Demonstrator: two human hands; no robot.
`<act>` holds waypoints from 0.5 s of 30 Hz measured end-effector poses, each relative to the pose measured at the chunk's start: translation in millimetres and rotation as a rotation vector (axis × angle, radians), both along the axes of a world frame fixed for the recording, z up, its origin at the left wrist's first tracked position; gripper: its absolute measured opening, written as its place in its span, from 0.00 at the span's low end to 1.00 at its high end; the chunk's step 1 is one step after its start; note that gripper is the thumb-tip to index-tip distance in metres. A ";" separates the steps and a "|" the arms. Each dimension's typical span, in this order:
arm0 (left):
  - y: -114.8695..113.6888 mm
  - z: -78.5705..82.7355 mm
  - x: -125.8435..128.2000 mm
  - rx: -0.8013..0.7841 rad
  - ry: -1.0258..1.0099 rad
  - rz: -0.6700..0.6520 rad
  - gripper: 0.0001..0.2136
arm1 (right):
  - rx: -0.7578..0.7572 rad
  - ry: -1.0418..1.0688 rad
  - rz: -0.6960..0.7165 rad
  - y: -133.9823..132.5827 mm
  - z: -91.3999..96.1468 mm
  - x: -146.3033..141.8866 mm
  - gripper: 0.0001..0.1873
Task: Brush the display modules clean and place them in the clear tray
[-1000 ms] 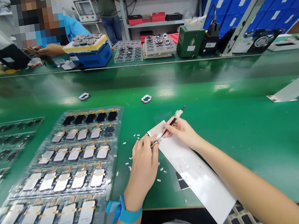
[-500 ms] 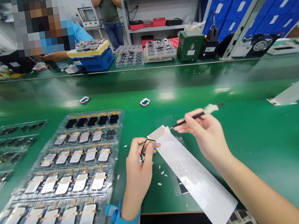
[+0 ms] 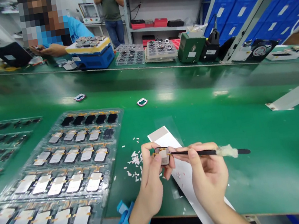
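Note:
My left hand point(image 3: 153, 180) grips a small watch-sized display module point(image 3: 163, 161) by its edges, its grey back facing up and an orange flex strip showing. My right hand point(image 3: 210, 170) is closed round slim black tweezers point(image 3: 207, 152) wrapped in whitish material near the rear. Their tip touches the module's back, by a small pale patch point(image 3: 163, 154). Beneath both hands lies a long white sheet point(image 3: 189, 188) with a greyish strip at its far end. Small white scraps point(image 3: 135, 158) are scattered left of my left hand.
A clear plastic tray point(image 3: 106, 171) with rows of display modules lies at left, another parts tray point(image 3: 10, 138) beyond it. Two small frame-like parts point(image 3: 142, 102) point(image 3: 80, 97) rest farther back. A blue box point(image 3: 96, 60) stands on the rear ledge, a co-worker point(image 3: 77, 27) behind it.
My right hand has brought the tweezers from the sheet's far end to the module. My left hand has turned the module's back upward and moved slightly right.

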State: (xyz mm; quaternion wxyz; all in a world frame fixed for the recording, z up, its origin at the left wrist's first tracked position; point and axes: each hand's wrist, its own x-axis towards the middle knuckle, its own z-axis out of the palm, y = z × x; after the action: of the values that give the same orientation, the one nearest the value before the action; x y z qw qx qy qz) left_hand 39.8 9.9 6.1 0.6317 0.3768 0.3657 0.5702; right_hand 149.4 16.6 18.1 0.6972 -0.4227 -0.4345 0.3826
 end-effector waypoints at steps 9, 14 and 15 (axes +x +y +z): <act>3.2 -5.6 3.0 0.032 -0.017 0.000 0.10 | 0.077 -0.037 -0.022 0.8 -8.0 -0.2 0.03; 3.2 -4.5 3.2 0.028 -0.040 0.005 0.11 | 0.111 -0.022 0.008 1.5 -7.8 -1.1 0.07; 3.1 -4.3 3.2 0.028 -0.042 0.005 0.11 | 0.110 -0.020 0.008 1.5 -7.7 -1.3 0.07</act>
State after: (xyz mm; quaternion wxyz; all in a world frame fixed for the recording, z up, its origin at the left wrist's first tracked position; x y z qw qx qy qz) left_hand 43.0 13.0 1.8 0.6325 0.3725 0.3453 0.5848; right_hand 148.1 18.1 10.4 0.7134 -0.3861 -0.4635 0.3567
